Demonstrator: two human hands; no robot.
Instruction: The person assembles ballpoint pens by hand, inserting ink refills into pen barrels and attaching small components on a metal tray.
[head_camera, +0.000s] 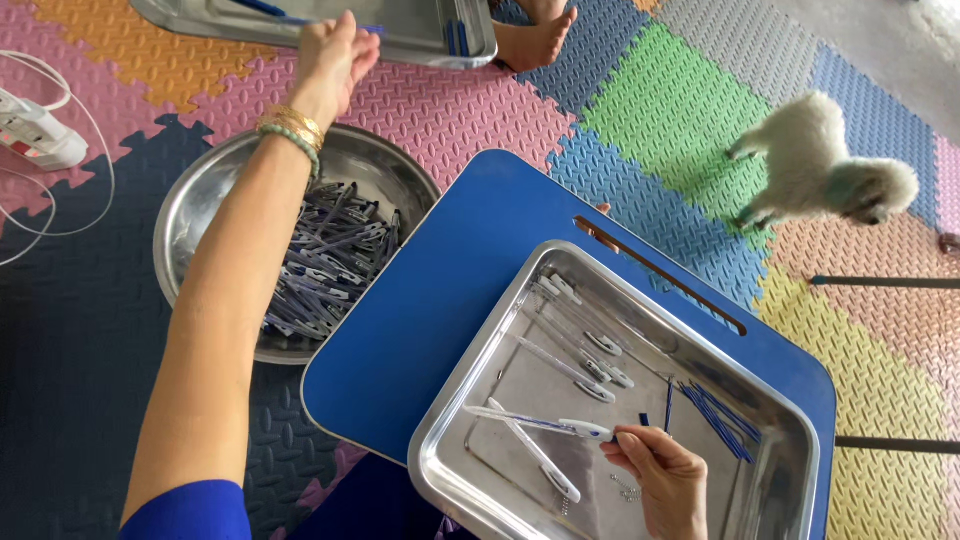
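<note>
Currently, the right hand (665, 480) pinches a white pen (530, 424) by its end, inside the steel tray (470, 400); several finished pens lie beyond it, blue refills (715, 415) to its right. The left hand (335, 55), fingers closed on a thin blue piece, reaches into a far tray (470, 50). Beneath that forearm, a bowl (200, 200) remains well stocked with parts. A white dog (830, 165) stands well apart.
</note>
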